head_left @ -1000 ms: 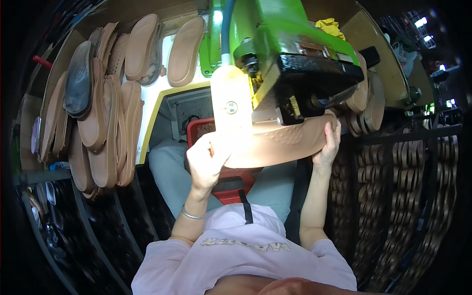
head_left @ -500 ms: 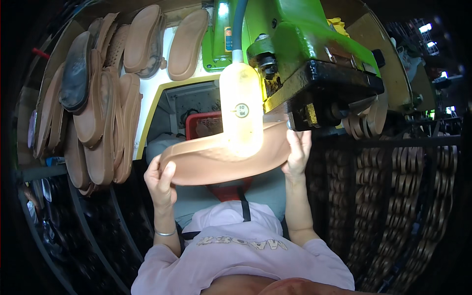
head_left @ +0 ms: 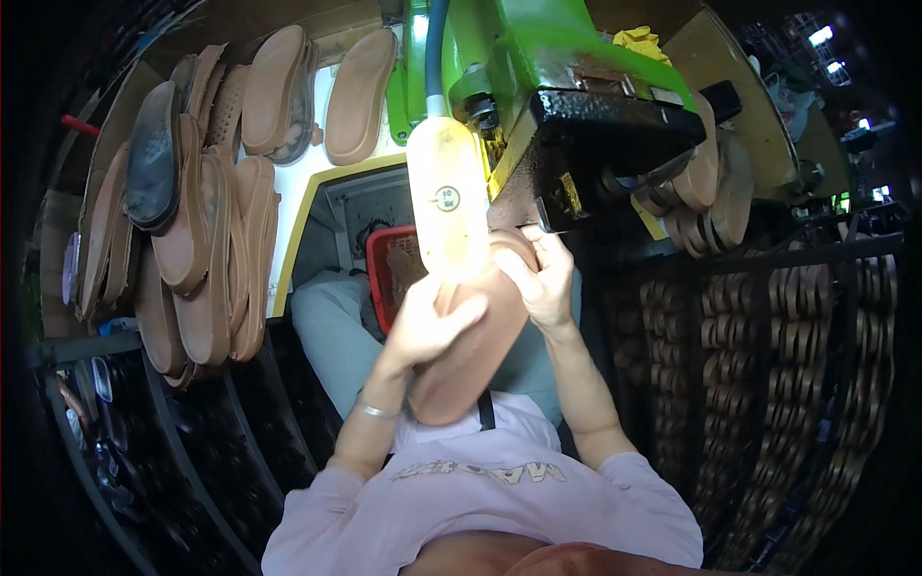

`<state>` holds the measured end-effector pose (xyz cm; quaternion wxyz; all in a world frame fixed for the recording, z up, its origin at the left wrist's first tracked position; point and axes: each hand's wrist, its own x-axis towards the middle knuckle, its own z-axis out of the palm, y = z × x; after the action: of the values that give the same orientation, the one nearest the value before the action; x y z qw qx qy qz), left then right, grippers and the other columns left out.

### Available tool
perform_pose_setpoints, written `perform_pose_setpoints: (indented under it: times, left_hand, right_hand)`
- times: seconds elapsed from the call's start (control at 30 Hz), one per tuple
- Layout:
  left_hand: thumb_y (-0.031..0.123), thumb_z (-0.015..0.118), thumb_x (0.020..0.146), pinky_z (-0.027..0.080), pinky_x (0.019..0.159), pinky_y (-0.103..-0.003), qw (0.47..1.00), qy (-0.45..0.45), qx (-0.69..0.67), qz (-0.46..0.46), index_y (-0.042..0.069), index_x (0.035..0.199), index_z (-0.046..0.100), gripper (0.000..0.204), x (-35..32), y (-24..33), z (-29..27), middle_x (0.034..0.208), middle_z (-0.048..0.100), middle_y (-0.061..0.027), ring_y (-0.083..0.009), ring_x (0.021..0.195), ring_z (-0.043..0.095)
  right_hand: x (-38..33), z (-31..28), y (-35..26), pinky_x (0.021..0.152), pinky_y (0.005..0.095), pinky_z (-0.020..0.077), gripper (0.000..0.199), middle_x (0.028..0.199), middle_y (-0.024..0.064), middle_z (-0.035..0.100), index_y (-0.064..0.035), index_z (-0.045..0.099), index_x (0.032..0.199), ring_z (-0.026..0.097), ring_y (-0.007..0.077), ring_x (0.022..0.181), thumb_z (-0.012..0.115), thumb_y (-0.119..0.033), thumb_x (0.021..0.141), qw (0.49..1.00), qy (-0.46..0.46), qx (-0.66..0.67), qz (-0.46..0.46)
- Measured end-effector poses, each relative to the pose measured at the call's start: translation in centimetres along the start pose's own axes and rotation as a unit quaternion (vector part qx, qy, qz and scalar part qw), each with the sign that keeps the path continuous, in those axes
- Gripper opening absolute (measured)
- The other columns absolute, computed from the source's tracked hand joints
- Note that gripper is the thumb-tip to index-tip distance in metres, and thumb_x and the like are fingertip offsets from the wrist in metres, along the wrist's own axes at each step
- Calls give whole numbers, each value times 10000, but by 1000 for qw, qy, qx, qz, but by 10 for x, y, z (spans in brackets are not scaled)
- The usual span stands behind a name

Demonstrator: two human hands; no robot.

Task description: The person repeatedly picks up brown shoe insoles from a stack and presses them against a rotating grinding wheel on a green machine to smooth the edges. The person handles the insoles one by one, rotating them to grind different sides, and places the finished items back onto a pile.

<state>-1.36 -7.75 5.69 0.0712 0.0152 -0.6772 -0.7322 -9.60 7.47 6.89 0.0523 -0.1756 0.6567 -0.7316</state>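
Note:
A tan shoe sole (head_left: 477, 350) lies slanted in front of my body, its far end up by the machine's black head. My right hand (head_left: 545, 278) grips that far end, thumb on top, close to a small metal piece (head_left: 545, 217) under the head. On the sole's left edge rests my left hand (head_left: 423, 324), thumb across its face; its other fingers are partly hidden behind the glare of the lamp. The glowing lamp (head_left: 447, 235) hangs just above the sole and covers part of its far left side.
The green machine (head_left: 547, 43) with its black head (head_left: 615, 144) stands ahead. Piled tan soles (head_left: 206, 259) and a dark sole (head_left: 152, 158) lie at the left. A red basket (head_left: 379, 288) sits below. More soles (head_left: 711, 182) are at the right, above racks (head_left: 749, 365) of soles.
The sole has turned from lying crosswise to a steep slant, its near end now toward my body. My left hand has moved right to its edge; my right hand has shifted slightly left.

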Motion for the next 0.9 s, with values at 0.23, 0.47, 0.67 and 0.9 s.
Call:
perform_pose_setpoints:
  times: [0.23,0.47,0.67,0.9]
  left_hand:
    - [70,620,892,469,815,-242,993,93,-68,-25,-83,1174,565,326,19,-1,46,1000,641,-79,-96,900,577]
    - [41,614,869,448,862,-244,983,165,-74,37,-89,1228,516,395,2,-19,38,1072,612,-86,-108,949,565]
    - [29,663,819,466,878,-290,990,112,-79,5,-77,1177,563,386,2,-1,15,1058,637,-110,-151,959,600]
    - [0,664,799,488,809,-256,989,107,-99,13,-71,1053,630,266,10,13,-2,956,674,-91,-125,884,618]
  right_hand:
    - [-139,-41,4,906,321,462,545,1139,132,598,67,477,1209,583,199,1043,725,-127,764,973,-61,8,223]
    - [-202,-90,1,785,274,496,409,1000,119,610,51,495,1080,601,144,892,687,-140,774,962,162,33,218]
    - [-129,-119,-21,810,271,458,464,983,92,562,40,488,1149,548,140,899,657,-200,791,963,241,-52,112]
    - [-28,-123,-51,860,273,451,384,1023,105,598,35,517,1129,571,151,947,669,-129,817,981,183,-47,42]
